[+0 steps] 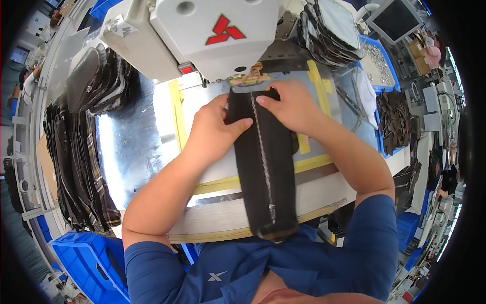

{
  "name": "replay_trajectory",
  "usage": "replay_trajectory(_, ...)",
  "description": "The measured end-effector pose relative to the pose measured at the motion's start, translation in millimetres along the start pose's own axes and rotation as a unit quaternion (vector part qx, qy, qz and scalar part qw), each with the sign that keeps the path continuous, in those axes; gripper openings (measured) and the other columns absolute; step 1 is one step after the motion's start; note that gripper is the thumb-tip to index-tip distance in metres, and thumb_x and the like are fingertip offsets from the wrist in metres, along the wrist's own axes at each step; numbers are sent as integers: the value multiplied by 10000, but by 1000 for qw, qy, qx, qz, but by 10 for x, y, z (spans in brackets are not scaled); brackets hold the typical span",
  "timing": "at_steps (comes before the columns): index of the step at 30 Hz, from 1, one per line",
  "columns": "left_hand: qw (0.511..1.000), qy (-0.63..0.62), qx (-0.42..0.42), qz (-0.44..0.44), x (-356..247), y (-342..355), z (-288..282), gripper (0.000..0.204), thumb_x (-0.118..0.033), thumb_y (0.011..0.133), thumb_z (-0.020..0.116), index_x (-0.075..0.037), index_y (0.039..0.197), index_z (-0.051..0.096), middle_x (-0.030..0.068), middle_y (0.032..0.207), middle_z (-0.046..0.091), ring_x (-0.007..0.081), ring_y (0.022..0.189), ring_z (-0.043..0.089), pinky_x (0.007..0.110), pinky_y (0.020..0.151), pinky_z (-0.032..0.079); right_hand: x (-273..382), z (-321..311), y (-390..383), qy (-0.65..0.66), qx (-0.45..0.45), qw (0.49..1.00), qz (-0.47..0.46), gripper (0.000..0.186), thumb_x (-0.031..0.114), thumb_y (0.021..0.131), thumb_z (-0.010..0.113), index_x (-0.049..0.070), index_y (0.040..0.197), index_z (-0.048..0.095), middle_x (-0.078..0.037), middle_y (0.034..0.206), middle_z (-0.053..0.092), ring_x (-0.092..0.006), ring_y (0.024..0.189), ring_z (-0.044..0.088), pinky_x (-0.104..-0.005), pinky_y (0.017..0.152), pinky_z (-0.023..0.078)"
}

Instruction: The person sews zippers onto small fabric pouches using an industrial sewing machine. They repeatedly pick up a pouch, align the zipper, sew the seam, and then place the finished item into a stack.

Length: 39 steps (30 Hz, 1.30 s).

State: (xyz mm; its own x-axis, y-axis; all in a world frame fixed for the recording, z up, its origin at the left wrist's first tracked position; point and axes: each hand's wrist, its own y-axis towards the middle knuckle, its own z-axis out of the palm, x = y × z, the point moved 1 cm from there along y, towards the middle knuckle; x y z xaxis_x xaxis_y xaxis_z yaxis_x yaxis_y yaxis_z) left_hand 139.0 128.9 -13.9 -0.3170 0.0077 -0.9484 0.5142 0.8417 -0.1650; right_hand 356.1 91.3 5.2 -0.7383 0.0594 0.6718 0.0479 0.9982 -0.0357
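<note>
fingers point(242, 126) hold zippered fabric point(250, 167); blue tray point(392, 66) contains metal pieces point(375, 62)

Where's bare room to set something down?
The shiny tabletop between the dark stack and left yellow tape; a narrower white patch between that tape and your left hand. Crowded: by the machine, where your right hand and zippered piece are, and right, with metal parts and brown pieces.

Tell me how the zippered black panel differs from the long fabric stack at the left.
The zippered black panel is held near its far end by the left hand and right hand; no hand touches the long fabric stack. The panel shows a silver zipper lengthwise, whereas the stack mainly shows layered edges. The panel looks plain; the stack includes checked cloth. Both are dark and elongated.
</note>
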Motion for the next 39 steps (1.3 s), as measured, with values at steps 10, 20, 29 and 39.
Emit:
replay_trajectory(10, 862, 414, -99, 275, -159, -141, 73, 701, -256, 839, 892, -15, 1439, 623, 193, 1175, 690, 355, 1047, 683, 438, 910, 545, -31, -88, 236, -64, 5, 997, 30, 403, 296, 930, 767, -105, 943, 736, -331, 1003, 714, -498, 1023, 674, -536, 921, 531)
replay_trajectory(20, 803, 510, 53, 302, -178, 81, 62, 996, -638, 819, 782, 77, 1476, 560, 262, 1513, 570, 401, 1370, 557, 502, 1131, 446, 27, -185, 263, -77, 30, 995, 58, 398, 300, 926, 748, -98, 920, 736, -311, 987, 717, -485, 996, 681, -536, 919, 541)
replay_trajectory(29, 803, 502, 94, 307, -233, 154, 48, 1018, -672, 796, 777, 74, 1458, 573, 230, 1502, 584, 412, 1367, 558, 494, 1105, 451, 67, -266, 309, -81, 71, 990, 88, 384, 303, 922, 738, -80, 928, 749, -274, 926, 741, -465, 937, 722, -517, 862, 579)
replay_trajectory(39, 806, 509, 79, 291, -236, 151, 63, 1019, -706, 779, 773, 43, 1448, 603, 219, 1487, 602, 439, 1325, 581, 506, 1073, 463, -54, -164, 114, -118, -89, 987, -67, 316, 235, 905, 768, -8, 1094, 697, -194, 1135, 712, -408, 1044, 695, -492, 925, 551)
